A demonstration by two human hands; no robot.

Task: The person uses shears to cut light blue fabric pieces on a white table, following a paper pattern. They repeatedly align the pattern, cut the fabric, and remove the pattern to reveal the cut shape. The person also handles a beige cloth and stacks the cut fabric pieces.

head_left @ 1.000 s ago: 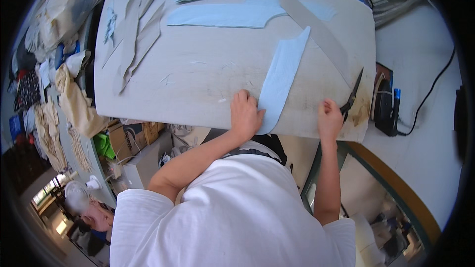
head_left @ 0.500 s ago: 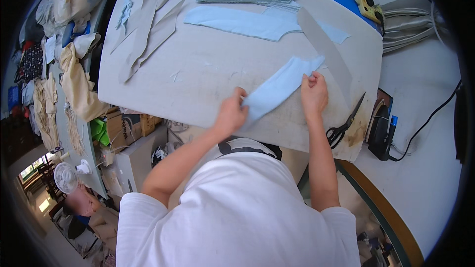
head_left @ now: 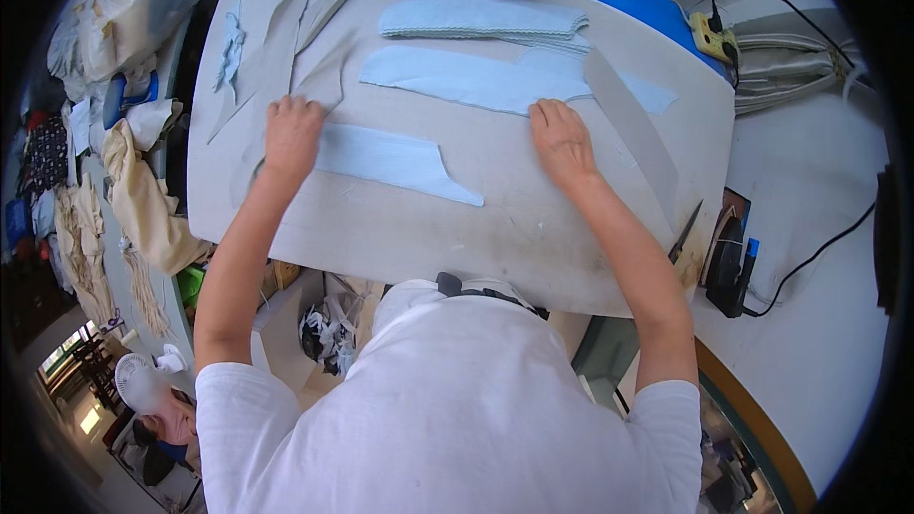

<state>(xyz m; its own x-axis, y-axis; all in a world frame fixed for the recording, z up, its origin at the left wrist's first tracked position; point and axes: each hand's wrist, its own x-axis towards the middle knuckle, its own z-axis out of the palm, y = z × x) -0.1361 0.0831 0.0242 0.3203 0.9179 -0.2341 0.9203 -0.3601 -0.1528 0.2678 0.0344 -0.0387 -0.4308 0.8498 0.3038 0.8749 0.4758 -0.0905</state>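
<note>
My left hand (head_left: 293,138) is at the left of the table, its fingers closed on a thin grey pattern piece (head_left: 326,76), which looks slightly blurred. A light blue fabric panel (head_left: 390,158) lies flat beside that hand, its left end partly covered. At the centre right, my right hand (head_left: 564,141) has its fingers together on the lower edge of another light blue panel (head_left: 457,77); its thumb is hidden. Behind that panel sits a folded stack of light blue fabric (head_left: 481,17). A long grey strip (head_left: 633,128) slants down to the right of my right hand.
Black scissors (head_left: 685,231) lie at the table's right edge, partly behind my forearm. A twisted blue scrap (head_left: 229,52) is at the far left. Beyond the right edge stand a black iron-like device (head_left: 728,266) and a power strip (head_left: 712,36). Cloth (head_left: 152,186) hangs at left.
The light blue panel from between my hands now lies flat at the table's left middle. My left hand has moved left to the grey pieces; my right hand has moved left and up to another panel.
</note>
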